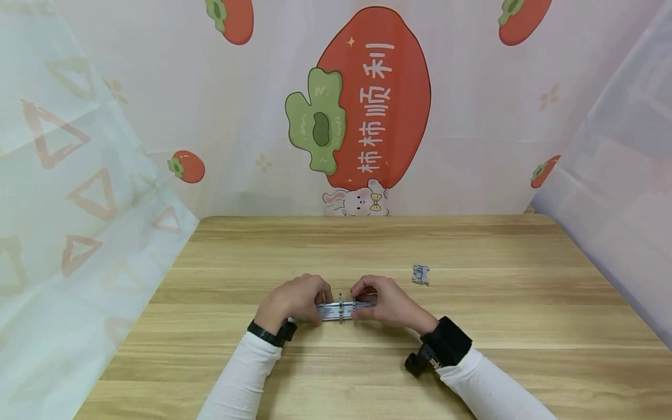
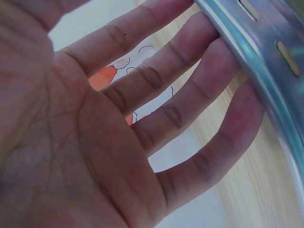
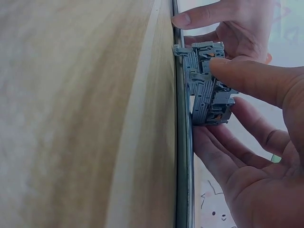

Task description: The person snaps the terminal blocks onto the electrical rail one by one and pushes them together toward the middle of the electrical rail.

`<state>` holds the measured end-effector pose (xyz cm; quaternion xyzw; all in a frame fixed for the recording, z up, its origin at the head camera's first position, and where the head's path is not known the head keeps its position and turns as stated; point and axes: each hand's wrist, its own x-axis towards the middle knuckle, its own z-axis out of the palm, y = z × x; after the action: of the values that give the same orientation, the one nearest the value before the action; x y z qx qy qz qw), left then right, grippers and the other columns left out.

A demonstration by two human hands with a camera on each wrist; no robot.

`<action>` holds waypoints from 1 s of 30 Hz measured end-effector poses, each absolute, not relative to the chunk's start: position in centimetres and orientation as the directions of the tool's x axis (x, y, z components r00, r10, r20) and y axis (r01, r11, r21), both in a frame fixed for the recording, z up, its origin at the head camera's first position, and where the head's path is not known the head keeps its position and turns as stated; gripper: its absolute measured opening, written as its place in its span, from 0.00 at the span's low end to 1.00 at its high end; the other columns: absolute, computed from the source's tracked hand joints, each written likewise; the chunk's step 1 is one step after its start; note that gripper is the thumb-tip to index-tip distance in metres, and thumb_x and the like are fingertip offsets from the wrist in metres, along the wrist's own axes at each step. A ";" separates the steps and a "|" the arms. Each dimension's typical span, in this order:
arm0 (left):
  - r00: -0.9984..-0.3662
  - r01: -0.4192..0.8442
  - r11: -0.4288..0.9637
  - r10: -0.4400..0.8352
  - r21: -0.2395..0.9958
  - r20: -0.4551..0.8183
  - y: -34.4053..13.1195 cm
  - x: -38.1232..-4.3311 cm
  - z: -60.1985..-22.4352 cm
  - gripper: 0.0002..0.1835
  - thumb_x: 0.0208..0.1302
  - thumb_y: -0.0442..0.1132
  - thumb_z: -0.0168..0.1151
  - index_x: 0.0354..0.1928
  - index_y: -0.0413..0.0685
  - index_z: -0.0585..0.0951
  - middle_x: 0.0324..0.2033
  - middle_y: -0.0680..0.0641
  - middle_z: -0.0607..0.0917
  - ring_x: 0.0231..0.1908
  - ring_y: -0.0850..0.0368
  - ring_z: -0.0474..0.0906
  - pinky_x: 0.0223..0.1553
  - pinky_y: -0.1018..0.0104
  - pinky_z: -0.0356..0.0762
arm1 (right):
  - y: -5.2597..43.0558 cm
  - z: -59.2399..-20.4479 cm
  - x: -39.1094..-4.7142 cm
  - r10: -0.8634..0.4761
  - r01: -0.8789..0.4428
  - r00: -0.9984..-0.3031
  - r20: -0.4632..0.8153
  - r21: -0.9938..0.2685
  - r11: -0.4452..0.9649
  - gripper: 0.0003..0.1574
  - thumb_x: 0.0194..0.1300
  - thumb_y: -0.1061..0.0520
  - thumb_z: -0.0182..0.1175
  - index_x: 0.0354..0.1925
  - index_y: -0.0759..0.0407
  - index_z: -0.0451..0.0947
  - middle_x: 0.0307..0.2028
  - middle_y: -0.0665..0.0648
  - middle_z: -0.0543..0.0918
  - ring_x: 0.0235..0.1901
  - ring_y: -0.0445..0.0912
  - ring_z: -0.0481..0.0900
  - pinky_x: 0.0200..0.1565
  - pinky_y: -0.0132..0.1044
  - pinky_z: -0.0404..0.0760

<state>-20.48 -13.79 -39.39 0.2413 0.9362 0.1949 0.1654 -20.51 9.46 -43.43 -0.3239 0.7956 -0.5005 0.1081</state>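
Note:
A slotted metal DIN rail (image 1: 329,312) lies along the middle of the table, in front of the person. My left hand (image 1: 300,298) grips its left end, fingers over the far edge and thumb at the near side. In the left wrist view the fingertips press against the rail's long edge (image 2: 237,45). A thin grey terminal block (image 1: 341,314) stands upright across the rail between the hands. Just right of it, my right hand (image 1: 389,302) pinches another grey terminal block (image 3: 204,102) between thumb and fingers, right at the rail. The rail's right end is partly hidden by that hand.
Another grey terminal piece (image 1: 420,275) lies on the wooden table (image 1: 472,315), back and right of the hands. A printed cloth (image 1: 252,186) hangs behind the table's far edge, with more cloth at both sides.

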 end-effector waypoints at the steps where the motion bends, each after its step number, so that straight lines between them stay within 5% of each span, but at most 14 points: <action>1: -0.829 0.387 0.808 0.516 0.445 -0.216 -13.8 -20.5 -39.4 0.17 0.37 0.34 0.71 0.33 0.54 0.80 0.28 0.51 0.78 0.27 0.59 0.71 0.26 0.65 0.69 | 9.5 -43.4 -20.5 -0.626 -0.413 -0.764 0.157 -0.864 0.288 0.23 0.48 0.58 0.69 0.42 0.63 0.73 0.46 0.59 0.77 0.45 0.47 0.78 0.46 0.39 0.73; 30: -0.828 0.385 0.812 0.514 0.438 -0.224 -13.7 -20.5 -39.4 0.16 0.38 0.35 0.71 0.34 0.54 0.80 0.29 0.51 0.78 0.28 0.58 0.71 0.27 0.65 0.69 | 9.4 -43.6 -20.3 -0.637 -0.510 -0.740 0.215 -0.797 0.324 0.19 0.45 0.59 0.70 0.35 0.56 0.72 0.43 0.56 0.78 0.43 0.45 0.76 0.46 0.39 0.73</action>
<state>-20.47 -13.69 -39.44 0.2399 0.9370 0.1904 0.1683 -20.26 9.40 -43.57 -0.3537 0.8106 -0.4615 0.0689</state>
